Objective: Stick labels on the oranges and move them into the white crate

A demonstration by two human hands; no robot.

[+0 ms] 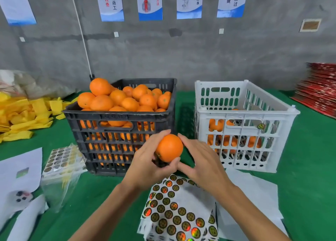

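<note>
Orange (169,147) sits mid-air at centre, left hand (149,165) curled round it, right hand (197,159) touching it with loose straight fingers. White crate (243,113) at 2 o'clock, top open, few oranges inside. Black crate (120,126) at 11, heaped full. Label sheet (174,213) at 6, bottom edge cut off. Label on orange: cannot tell.

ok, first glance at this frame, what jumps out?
An orange held up at centre, gripped by the left hand with the right hand touching its side. Behind them, a black crate heaped with oranges on the left and a white crate holding a few on the right. Below the hands, a sheet of round labels lies on the green table.
</note>
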